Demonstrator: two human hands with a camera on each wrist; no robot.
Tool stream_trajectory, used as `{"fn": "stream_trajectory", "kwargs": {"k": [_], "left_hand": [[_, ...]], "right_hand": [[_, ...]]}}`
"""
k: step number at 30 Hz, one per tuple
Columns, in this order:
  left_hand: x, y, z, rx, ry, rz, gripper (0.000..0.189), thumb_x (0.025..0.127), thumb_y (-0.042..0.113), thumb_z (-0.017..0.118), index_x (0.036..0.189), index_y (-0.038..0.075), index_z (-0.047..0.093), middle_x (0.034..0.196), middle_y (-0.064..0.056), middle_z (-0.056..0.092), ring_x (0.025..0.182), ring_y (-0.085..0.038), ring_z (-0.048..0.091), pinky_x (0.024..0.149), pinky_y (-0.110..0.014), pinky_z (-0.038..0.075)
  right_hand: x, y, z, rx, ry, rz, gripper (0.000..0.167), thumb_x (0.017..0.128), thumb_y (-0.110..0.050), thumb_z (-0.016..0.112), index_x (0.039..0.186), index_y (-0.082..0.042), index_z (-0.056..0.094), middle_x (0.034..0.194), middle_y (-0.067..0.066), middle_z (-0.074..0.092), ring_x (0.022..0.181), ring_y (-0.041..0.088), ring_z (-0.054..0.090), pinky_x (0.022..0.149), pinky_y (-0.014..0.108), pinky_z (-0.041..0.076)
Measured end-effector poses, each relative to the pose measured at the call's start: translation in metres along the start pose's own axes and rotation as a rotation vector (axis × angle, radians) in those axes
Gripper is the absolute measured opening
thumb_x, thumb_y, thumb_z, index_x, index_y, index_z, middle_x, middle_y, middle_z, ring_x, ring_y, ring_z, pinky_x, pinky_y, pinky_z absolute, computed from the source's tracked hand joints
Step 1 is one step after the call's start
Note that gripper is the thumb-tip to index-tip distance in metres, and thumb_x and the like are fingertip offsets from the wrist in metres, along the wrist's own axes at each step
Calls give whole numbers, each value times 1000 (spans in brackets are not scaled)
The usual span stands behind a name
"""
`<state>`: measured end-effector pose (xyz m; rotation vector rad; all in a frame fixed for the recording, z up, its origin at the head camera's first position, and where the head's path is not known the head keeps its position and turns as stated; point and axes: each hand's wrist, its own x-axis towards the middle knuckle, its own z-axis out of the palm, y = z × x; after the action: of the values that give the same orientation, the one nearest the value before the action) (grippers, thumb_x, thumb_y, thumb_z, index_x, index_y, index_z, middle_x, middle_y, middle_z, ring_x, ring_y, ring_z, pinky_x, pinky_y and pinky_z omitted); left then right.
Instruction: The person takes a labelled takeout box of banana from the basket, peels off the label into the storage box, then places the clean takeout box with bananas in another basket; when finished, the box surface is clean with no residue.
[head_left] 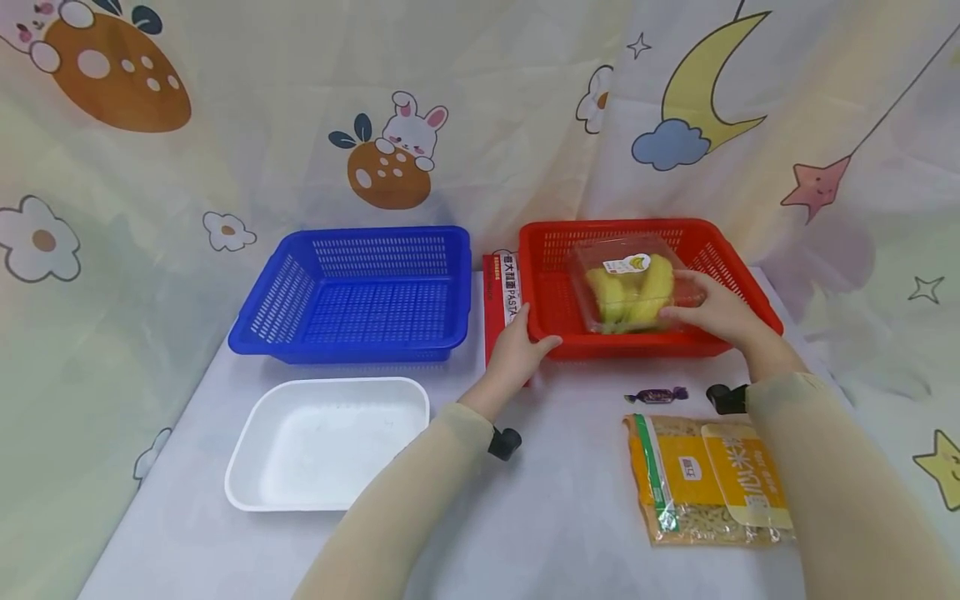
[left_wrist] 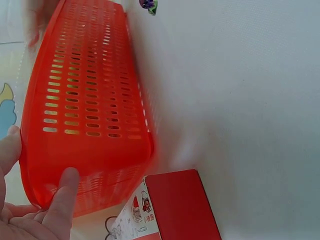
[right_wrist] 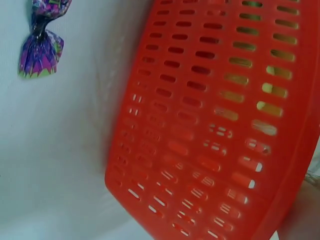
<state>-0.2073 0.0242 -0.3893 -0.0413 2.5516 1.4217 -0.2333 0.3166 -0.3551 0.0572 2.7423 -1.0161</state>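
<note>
My left hand (head_left: 517, 350) grips the front left corner of a red plastic basket (head_left: 637, 345); in the left wrist view its fingers (left_wrist: 62, 200) lie against the basket's outer wall. Inside the basket is a clear plastic box (head_left: 588, 250) with yellow fruit (head_left: 643, 292) and a white label on its lid. My right hand (head_left: 712, 308) reaches over the basket's right side and holds the box by its right end. In the right wrist view the basket wall hides most of the box, and only a blurred bit of the hand shows.
A red pasta box (head_left: 495, 321) lies between the red basket and a blue basket (head_left: 375, 354). In front are a white tray (head_left: 326, 500), a purple wrapped candy (head_left: 656, 396) and a yellow grain bag (head_left: 708, 483). A printed cloth (head_left: 510, 125) hangs behind.
</note>
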Motion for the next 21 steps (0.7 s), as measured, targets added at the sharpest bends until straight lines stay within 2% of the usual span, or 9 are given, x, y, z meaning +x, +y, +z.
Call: {"fn": "stream_trajectory", "kwargs": {"k": [5, 10, 16, 21], "left_hand": [[0, -1, 1, -8, -6, 14, 81, 82, 37, 64, 146, 28, 16, 143, 4, 37, 122, -15, 43, 96, -37, 46], [0, 0, 2, -12, -6, 15, 82, 82, 37, 65, 146, 30, 15, 142, 5, 37, 121, -15, 43, 95, -36, 47], [0, 0, 0, 1, -7, 37, 81, 82, 36, 64, 146, 25, 16, 139, 2, 40, 117, -16, 46, 93, -37, 48], [-1, 2, -5, 45, -8, 64, 80, 82, 36, 64, 146, 22, 17, 138, -2, 39, 117, -17, 46, 94, -38, 48]], "right_hand": [[-4, -4, 0, -4, 70, -19, 96, 73, -57, 64, 146, -16, 17, 140, 24, 29, 121, 42, 29, 89, 59, 43], [-13, -8, -3, 8, 177, -35, 92, 73, -56, 65, 145, -19, 21, 140, 22, 32, 121, 41, 31, 89, 61, 41], [-27, -15, -11, 34, 369, -126, 82, 75, -42, 70, 142, -17, 31, 147, 18, 25, 131, 41, 22, 94, 67, 31], [-51, -30, -16, 70, 473, -164, 74, 75, -35, 72, 139, -24, 37, 151, 10, 18, 137, 36, 14, 97, 68, 27]]}}
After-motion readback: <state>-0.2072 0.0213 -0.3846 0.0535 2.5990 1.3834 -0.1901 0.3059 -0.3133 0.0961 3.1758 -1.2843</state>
